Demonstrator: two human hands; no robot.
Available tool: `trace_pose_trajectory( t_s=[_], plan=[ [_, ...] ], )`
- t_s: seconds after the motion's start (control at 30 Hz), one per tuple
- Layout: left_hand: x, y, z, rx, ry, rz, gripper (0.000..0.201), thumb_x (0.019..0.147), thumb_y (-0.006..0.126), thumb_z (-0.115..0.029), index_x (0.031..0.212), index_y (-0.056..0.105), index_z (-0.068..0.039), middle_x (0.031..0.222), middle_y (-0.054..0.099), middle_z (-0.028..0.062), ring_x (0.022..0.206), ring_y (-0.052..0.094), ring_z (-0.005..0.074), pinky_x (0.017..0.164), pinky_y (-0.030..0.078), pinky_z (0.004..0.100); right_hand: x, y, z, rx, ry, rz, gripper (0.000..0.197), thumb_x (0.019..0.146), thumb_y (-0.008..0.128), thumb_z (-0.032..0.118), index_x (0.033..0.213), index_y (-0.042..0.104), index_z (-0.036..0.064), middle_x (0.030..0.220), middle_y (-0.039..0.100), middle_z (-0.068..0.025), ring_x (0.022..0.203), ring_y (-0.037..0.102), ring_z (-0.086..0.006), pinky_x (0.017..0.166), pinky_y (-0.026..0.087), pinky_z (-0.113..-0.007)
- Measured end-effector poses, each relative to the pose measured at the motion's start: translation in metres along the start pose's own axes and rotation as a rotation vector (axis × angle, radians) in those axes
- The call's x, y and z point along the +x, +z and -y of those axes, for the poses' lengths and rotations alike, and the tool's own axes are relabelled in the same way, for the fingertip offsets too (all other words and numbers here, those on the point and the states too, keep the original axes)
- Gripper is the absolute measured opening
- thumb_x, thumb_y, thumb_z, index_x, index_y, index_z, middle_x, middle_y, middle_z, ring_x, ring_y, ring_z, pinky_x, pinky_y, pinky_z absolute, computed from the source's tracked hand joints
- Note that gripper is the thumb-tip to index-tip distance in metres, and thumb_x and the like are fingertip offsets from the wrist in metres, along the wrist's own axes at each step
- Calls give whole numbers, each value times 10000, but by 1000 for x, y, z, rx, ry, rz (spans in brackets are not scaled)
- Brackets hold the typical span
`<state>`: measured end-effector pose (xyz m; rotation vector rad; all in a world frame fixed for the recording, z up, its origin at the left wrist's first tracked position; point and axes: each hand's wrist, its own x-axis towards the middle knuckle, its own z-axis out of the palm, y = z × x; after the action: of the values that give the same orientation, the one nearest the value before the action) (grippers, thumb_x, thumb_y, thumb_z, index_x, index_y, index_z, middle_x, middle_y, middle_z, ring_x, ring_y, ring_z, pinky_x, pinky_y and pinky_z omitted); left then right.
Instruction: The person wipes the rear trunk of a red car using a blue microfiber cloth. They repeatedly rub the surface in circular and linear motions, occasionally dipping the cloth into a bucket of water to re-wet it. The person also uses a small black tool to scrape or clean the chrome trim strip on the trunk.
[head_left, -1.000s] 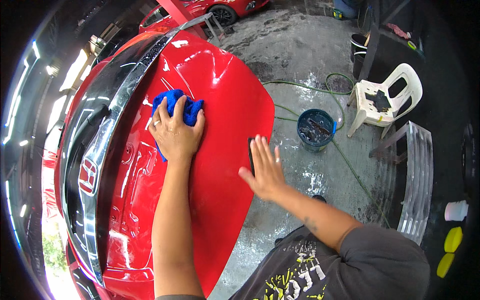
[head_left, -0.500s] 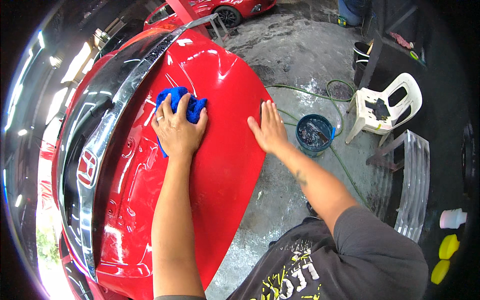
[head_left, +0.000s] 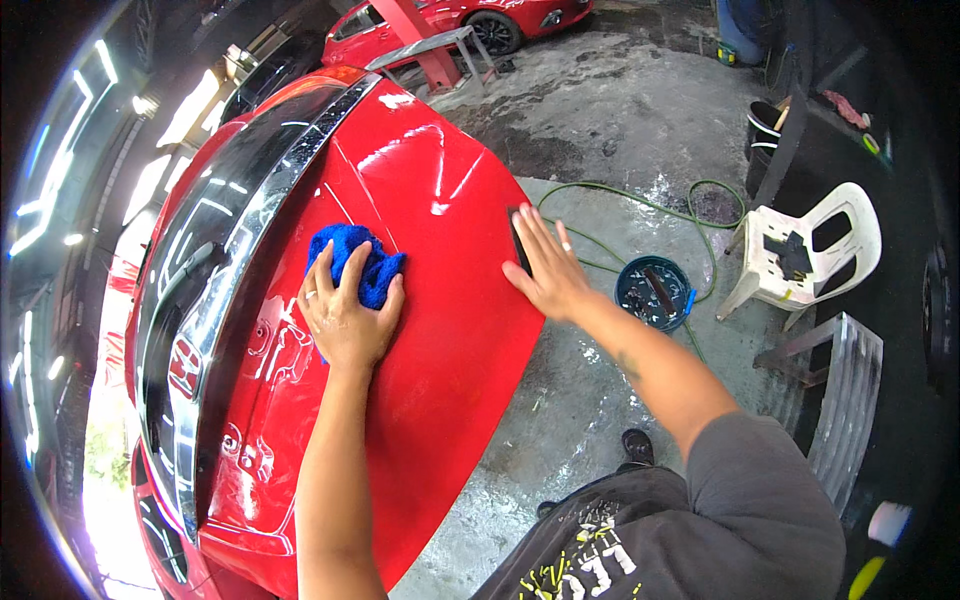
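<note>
My left hand (head_left: 345, 318), a ring on one finger, is spread with bent fingers over a bunched blue microfiber cloth (head_left: 375, 275). It presses the cloth to the glossy red car panel (head_left: 430, 400). By the panel's right edge my right hand (head_left: 550, 270) lies with its fingers stretched out and close together. Beneath those fingers is a dark flat piece (head_left: 519, 240), held against the paint; most of it is hidden, so its kind cannot be told.
On the right stands a bucket (head_left: 655, 290) of water with a dark strip in it, beside a green hose (head_left: 715, 255). Farther right are a white plastic chair (head_left: 850, 225) and a grey metal stand (head_left: 848, 400). A rear window (head_left: 225, 180) borders the panel; another red car (head_left: 530, 15) is behind.
The whole view has shifted, with surroundings lower and farther right. My right hand has moved slightly along the panel's edge, and more of the dark piece shows. My left hand stays on the cloth.
</note>
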<state>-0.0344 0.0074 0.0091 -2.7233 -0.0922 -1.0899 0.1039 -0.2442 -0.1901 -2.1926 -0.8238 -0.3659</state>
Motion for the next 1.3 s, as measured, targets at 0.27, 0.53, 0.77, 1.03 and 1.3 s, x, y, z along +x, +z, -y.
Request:
trace_pose_trajectory(
  t_s=[0.27, 0.53, 0.77, 1.03, 1.3],
  plan=[
    [3, 1, -3, 11, -15, 17, 599, 801, 914, -395, 1364, 785, -239, 1526, 628, 198, 1395, 585, 443, 1199, 438, 586, 33, -8, -13, 121, -97, -81, 835, 1137, 553, 524, 1743, 311, 4, 1836, 246, -257, 1714, 213, -418, 1363, 152, -634],
    [4, 1, -5, 26, -42, 32, 616, 799, 909, -394, 1378, 780, -228, 1505, 636, 204, 1397, 588, 438, 1215, 431, 573, 96, -42, -41, 384, -39, -151, 632, 1005, 780, 313, 1570, 597, 94, 1523, 658, -238, 1392, 636, -426, 1183, 495, -497],
    [1, -2, -3, 58, -40, 57, 620, 854, 893, -384, 1435, 732, -244, 1553, 602, 204, 1421, 574, 437, 1195, 432, 562, 70, -77, -64, 343, 229, 8, 371, 987, 829, 322, 1170, 739, 12, 1088, 791, -165, 1083, 762, -329, 882, 591, -487],
    [2, 2, -6, 38, -42, 26, 608, 825, 898, -402, 1395, 764, -240, 1516, 635, 204, 1394, 593, 441, 1203, 441, 563, -36, -63, -99, 1557, 725, -185, 371, 1021, 792, 87, 1362, 646, 98, 1155, 714, -25, 989, 700, -156, 736, 617, -352],
    [2, 6, -3, 33, -26, 37, 613, 840, 893, -416, 1410, 750, -242, 1523, 629, 202, 1395, 591, 444, 1192, 446, 563, -28, -9, -16, 406, 155, -400, 518, 1019, 592, 31, 1531, 516, 17, 1582, 552, -297, 1435, 609, -412, 1228, 459, -571]
  ],
)
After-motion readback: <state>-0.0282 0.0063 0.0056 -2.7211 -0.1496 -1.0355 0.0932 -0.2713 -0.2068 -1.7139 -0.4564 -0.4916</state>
